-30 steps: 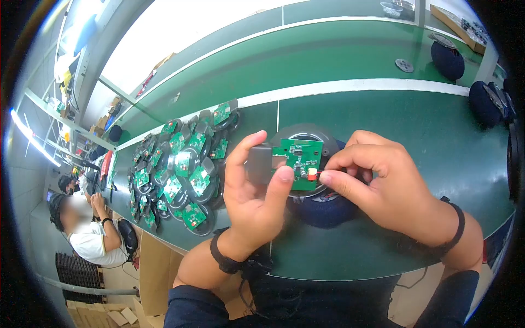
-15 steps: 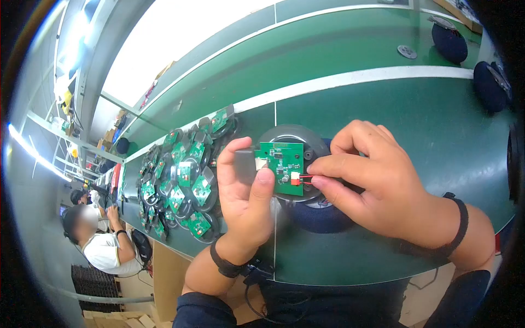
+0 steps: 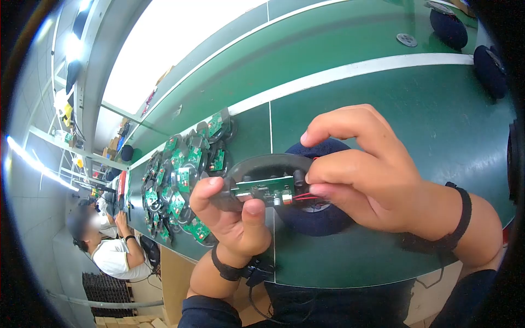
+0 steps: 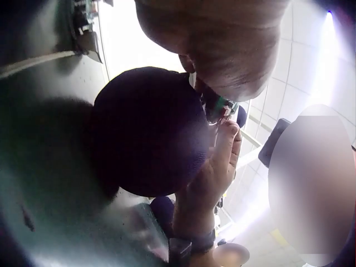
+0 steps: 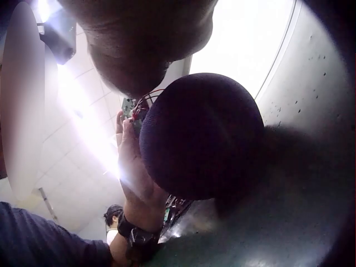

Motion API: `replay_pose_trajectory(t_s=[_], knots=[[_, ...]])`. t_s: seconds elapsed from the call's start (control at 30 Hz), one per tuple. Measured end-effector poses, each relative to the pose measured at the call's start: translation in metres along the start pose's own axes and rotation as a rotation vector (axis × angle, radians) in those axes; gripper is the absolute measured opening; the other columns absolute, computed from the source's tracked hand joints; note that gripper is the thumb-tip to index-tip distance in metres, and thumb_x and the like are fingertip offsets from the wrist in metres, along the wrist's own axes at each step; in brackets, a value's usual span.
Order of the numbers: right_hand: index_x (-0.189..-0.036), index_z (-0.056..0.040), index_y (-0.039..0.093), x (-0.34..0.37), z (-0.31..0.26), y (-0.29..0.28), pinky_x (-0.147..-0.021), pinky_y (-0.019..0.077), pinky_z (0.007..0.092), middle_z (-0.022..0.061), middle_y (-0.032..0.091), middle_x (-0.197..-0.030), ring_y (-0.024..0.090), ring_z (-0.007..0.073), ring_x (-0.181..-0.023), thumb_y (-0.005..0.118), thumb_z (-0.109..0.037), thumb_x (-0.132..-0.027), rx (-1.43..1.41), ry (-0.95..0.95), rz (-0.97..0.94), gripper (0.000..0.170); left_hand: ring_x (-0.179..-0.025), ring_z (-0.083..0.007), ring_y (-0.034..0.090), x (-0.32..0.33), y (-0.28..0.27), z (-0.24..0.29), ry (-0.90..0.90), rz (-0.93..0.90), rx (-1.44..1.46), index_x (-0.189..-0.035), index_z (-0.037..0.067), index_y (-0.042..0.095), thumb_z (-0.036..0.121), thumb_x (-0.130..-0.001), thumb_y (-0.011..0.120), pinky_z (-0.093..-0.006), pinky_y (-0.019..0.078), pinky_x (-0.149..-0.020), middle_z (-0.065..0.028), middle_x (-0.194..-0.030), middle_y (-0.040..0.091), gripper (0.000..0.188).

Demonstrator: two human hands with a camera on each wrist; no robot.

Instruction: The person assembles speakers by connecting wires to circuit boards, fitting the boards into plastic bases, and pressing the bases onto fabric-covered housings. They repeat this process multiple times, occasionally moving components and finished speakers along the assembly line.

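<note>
In the head view my left hand (image 3: 232, 224) grips the left end of a dark round cover with a green circuit board (image 3: 265, 188) on it, tilted so the board shows nearly edge-on. Red wires (image 3: 302, 197) run from a white and red connector (image 3: 286, 198) on the board toward my right hand (image 3: 372, 175). The right thumb and index fingertip meet at the cover's right end, by the wires; the other fingers are bent above. Beneath stands a dark fabric-covered round body (image 3: 314, 221), seen also in the left wrist view (image 4: 150, 133) and the right wrist view (image 5: 203, 136).
Many covers with green boards (image 3: 183, 180) lie piled on the green table (image 3: 339, 262) to the left. Dark round bodies (image 3: 448, 27) and a small grey disc (image 3: 407, 40) are at the back right. Another person (image 3: 117, 254) sits at the far left.
The cover and board have moved left and down and tipped from facing up to nearly edge-on. More of the dark round body shows behind. The right index finger and thumb remain by the wires.
</note>
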State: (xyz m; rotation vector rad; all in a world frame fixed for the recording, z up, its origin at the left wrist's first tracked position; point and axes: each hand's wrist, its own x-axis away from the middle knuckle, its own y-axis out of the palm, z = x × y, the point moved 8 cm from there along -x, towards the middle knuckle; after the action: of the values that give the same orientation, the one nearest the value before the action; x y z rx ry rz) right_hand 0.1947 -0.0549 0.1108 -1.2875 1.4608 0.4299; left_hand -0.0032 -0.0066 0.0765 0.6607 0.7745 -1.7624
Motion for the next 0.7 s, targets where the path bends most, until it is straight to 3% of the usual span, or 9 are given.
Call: replay_pose_trajectory(t_s=[0.03,0.17,0.23,0.27,0.33,0.5,0.57,0.7], knots=[[-0.095,-0.0065,0.062,0.0,-0.001,-0.002,-0.084,0.0475,0.041,0.0167,0.06,-0.114,0.06,0.0295,-0.098,0.072,-0.008,-0.086,-0.009,-0.021,0.03,0.013,-0.111,-0.0238,0.056,0.001,0.0,-0.001,-0.006,-0.021,-0.042,-0.144,0.013,0.024,0.028,-0.099,0.064,-0.0368,0.0493,-0.094,-0.0146,-0.127,0.053,0.062],[-0.097,-0.0044,0.059,0.0,-0.005,-0.004,-0.085,0.0476,0.0413,0.0187,0.06,-0.113,0.059,0.029,-0.098,0.064,-0.006,-0.09,-0.064,-0.047,0.026,0.009,-0.111,-0.0237,0.057,0.0,0.001,0.001,0.02,-0.024,-0.029,-0.143,0.012,0.026,0.029,-0.099,0.064,-0.0361,0.0502,-0.092,-0.0155,-0.127,0.054,0.061],[-0.095,-0.003,0.056,0.0,-0.004,-0.005,-0.085,0.0465,0.0398,0.0201,0.06,-0.111,0.058,0.0281,-0.096,0.056,-0.005,-0.093,-0.07,0.03,-0.021,0.003,-0.099,-0.0181,0.06,-0.003,0.001,0.001,0.011,-0.017,0.009,-0.141,0.007,0.027,0.014,-0.097,0.065,-0.0308,0.0474,-0.087,-0.0174,-0.12,0.059,0.059],[-0.095,-0.003,0.056,-0.001,-0.004,-0.006,-0.085,0.0465,0.0398,0.0201,0.06,-0.111,0.058,0.0281,-0.096,0.056,-0.005,-0.093,-0.072,0.029,-0.022,0.003,-0.099,-0.0181,0.06,-0.005,0.003,0.004,0.011,-0.014,0.008,-0.141,0.007,0.027,0.014,-0.097,0.065,-0.0308,0.0474,-0.087,-0.0174,-0.12,0.059,0.059],[-0.091,-0.0027,0.054,-0.001,0.003,-0.005,-0.086,0.0452,0.0372,0.0197,0.06,-0.11,0.057,0.0276,-0.094,0.052,-0.005,-0.093,-0.055,0.126,-0.034,0.004,-0.1,-0.0166,0.06,-0.008,0.003,-0.001,-0.161,0.079,0.095,-0.143,0.002,0.031,0.01,-0.094,0.066,-0.0306,0.0477,-0.09,-0.0142,-0.118,0.06,0.06],[-0.094,-0.0036,0.055,0.004,0.011,0.003,-0.092,0.0442,0.0361,0.0194,0.059,-0.116,0.057,0.0271,-0.102,0.058,-0.009,-0.092,-0.118,0.208,-0.087,0.006,-0.102,-0.0127,0.061,-0.013,0.008,-0.004,-0.302,0.105,0.167,-0.144,-0.002,0.04,0.005,-0.09,0.069,-0.0282,0.0482,-0.091,-0.0074,-0.116,0.063,0.062],[-0.104,-0.0033,0.056,0.005,0.013,0.006,-0.101,0.0424,0.0366,0.0192,0.057,-0.126,0.056,0.0263,-0.114,0.066,-0.009,-0.09,-0.179,0.285,-0.026,0.018,-0.103,-0.0128,0.062,-0.013,0.008,-0.005,-0.306,0.105,0.192,-0.144,-0.002,0.04,0.004,-0.09,0.069,-0.0283,0.0485,-0.091,-0.0073,-0.116,0.063,0.061],[-0.118,-0.0029,0.053,0.014,0.024,0.019,-0.107,0.0396,0.0352,0.0157,0.055,-0.132,0.052,0.0209,-0.122,0.071,-0.008,-0.088,-0.415,0.469,-0.069,0.036,-0.102,-0.0128,0.062,-0.014,0.01,-0.004,-0.305,0.106,0.225,-0.144,-0.001,0.04,0.001,-0.091,0.068,-0.0284,0.0494,-0.091,-0.0071,-0.114,0.064,0.061]])
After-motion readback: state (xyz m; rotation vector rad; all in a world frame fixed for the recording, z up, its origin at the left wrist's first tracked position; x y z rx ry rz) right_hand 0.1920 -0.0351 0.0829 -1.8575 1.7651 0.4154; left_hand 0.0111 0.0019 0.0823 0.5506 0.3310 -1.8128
